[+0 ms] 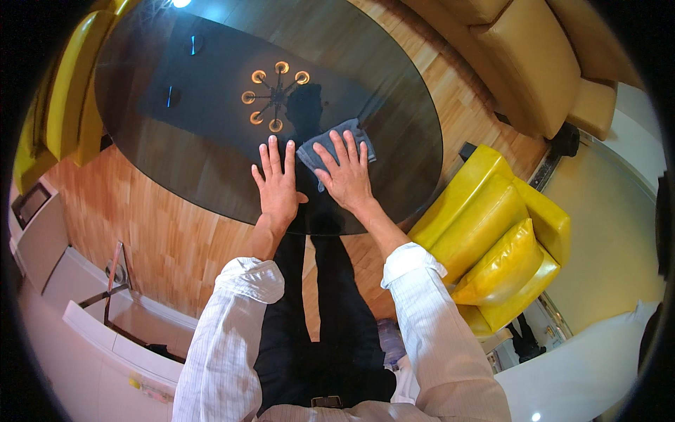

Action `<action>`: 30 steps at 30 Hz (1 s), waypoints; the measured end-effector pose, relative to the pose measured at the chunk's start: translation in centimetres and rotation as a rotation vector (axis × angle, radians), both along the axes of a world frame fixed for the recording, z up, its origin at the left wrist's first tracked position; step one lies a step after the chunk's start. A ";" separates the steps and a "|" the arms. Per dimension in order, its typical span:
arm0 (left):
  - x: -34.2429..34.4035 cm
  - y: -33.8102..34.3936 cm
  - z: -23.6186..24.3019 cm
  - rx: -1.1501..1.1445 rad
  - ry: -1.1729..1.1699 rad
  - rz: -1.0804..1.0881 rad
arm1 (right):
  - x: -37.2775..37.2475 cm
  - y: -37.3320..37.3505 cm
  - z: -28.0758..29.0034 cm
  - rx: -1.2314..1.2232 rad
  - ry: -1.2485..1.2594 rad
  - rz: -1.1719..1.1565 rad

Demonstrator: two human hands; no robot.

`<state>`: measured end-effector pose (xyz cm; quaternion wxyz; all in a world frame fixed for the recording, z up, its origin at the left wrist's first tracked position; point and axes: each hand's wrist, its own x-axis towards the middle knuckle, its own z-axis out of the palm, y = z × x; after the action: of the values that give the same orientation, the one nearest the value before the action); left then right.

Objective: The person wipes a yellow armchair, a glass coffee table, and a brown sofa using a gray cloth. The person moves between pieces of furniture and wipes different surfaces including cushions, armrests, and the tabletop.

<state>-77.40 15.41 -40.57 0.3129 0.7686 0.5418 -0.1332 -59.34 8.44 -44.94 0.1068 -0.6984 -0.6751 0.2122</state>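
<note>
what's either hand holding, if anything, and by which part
Nothing looks gripped: the right hand lies flat on the grey-blue cloth; the left hand is empty.

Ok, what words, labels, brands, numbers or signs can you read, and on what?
No text is readable here.
Cloth under the right hand: no lettering visible.
Table: none visible.
Small coloured marks, lower left: too blurred to tell whether they are text.
</note>
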 end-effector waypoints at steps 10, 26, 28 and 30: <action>-7.9 -2.2 0.5 0.134 -0.047 0.076 | 3.8 -17.3 0.2 -0.165 -0.024 0.259; -12.2 -2.2 0.5 0.024 0.179 0.122 | -4.0 -11.7 -0.7 0.045 0.114 0.620; -11.5 -2.1 0.1 -0.002 0.160 0.119 | 1.0 -15.2 -1.9 0.094 0.102 0.664; -11.6 -2.3 0.3 0.001 0.168 0.124 | 4.7 -17.4 -1.2 -0.033 0.018 0.752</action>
<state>-89.05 13.09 -40.28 0.2737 0.7199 0.6126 -0.1776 -54.67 -8.94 -46.10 0.0160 -0.4014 -0.8800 0.2536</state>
